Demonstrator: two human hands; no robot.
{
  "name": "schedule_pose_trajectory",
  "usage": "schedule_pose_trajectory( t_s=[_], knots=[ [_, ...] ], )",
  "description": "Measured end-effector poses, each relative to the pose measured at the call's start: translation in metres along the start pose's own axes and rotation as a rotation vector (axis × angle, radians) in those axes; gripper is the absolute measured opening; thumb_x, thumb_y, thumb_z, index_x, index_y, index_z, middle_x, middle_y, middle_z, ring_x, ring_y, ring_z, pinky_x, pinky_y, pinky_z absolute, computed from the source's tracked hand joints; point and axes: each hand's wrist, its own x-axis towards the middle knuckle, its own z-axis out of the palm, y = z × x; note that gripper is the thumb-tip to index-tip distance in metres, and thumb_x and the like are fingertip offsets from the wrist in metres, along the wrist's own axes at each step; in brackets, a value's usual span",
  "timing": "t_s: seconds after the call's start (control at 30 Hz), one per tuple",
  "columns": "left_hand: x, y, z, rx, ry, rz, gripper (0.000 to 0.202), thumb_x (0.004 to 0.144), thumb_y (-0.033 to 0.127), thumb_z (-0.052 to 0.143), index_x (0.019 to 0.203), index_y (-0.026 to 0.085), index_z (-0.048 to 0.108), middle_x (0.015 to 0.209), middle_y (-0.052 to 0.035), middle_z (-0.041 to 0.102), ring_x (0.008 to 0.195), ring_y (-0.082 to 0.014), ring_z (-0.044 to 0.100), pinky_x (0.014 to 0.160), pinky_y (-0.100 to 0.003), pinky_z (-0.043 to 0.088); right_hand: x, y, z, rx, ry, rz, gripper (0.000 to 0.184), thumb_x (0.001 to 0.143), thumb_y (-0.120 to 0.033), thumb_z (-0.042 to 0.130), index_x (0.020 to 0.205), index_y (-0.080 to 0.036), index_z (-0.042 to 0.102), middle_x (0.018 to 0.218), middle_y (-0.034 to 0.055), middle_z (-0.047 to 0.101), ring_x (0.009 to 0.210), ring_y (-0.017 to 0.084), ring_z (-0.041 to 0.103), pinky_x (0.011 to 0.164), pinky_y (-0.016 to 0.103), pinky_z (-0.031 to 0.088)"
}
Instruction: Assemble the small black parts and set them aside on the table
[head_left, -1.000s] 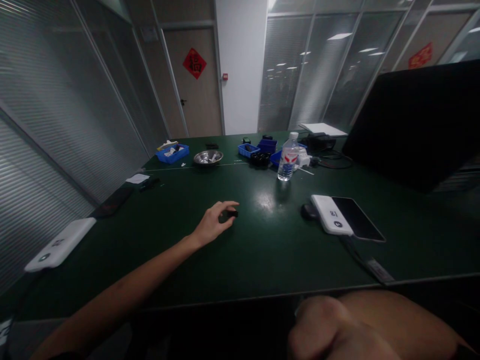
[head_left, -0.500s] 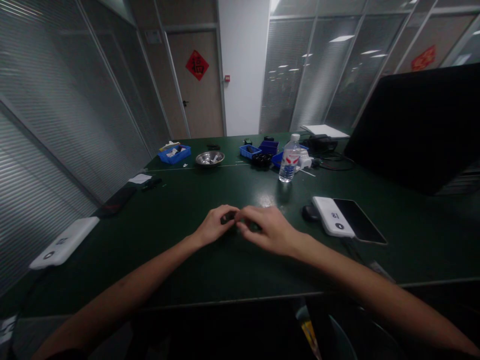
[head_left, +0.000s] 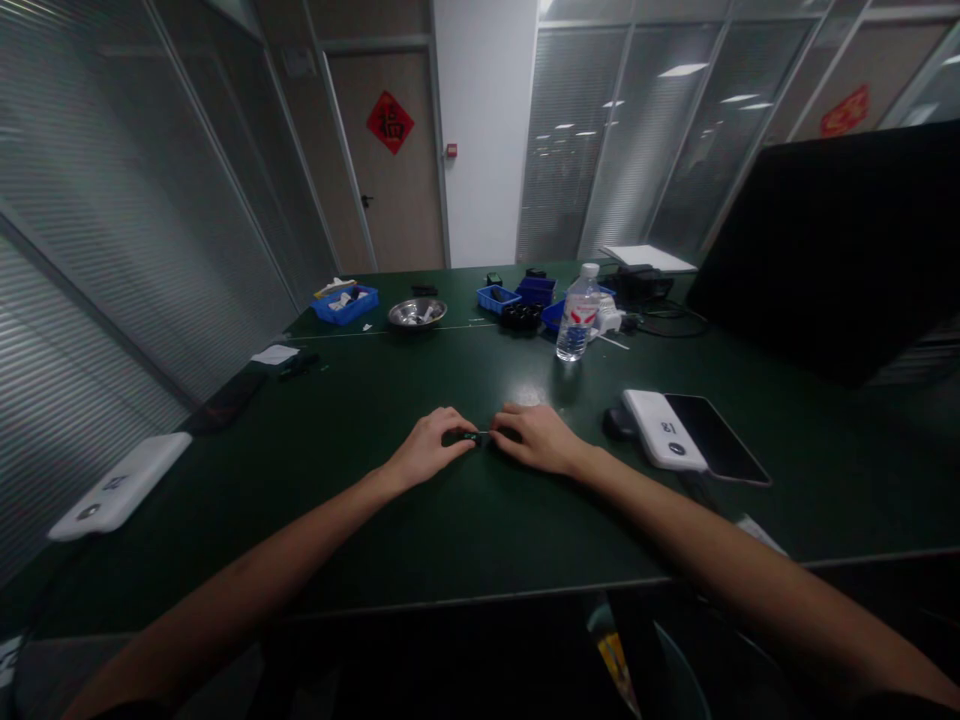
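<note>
Over the near middle of the green table, my left hand [head_left: 433, 445] pinches a small dark piece [head_left: 472, 437] with light marks between thumb and fingertips. Just to its right, my right hand [head_left: 536, 437] is closed, thumb against fingers, at a thin pale pin-like bit [head_left: 484, 433] that spans the small gap between the hands. Whether this bit is joined to the dark piece is too small to tell. Most of the dark piece is hidden by the left fingers.
A water bottle [head_left: 577, 315] stands beyond my right hand. A white power bank [head_left: 664, 430] and a phone [head_left: 716, 438] lie to the right. Farther back are a metal bowl [head_left: 417, 314], a blue basket [head_left: 346, 305] and a smaller blue basket [head_left: 499, 298]. A black monitor [head_left: 832, 250] rises at right.
My right hand has drawn slightly right, away from the left fingertips, and sits lower and flatter. The dark piece and the thin pale bit now show between the hands.
</note>
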Motion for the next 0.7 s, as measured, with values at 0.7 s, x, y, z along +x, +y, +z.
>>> schedule_pose_trajectory(
  t_s=[0.7],
  knots=[
    [0.0,0.002,0.001,-0.03,-0.001,-0.01,0.021,0.095,0.03,0.063,0.112,0.021,0.071,0.104,-0.0052,0.069,0.092,-0.0196,0.062,0.077,-0.031,0.049,-0.004,-0.008,0.0,0.101,0.099,0.011,0.018,0.097,-0.032,0.058,0.103,-0.021,0.071,0.097,0.0036,0.064,0.077,0.015,0.057,0.069,0.026,0.037]
  ],
)
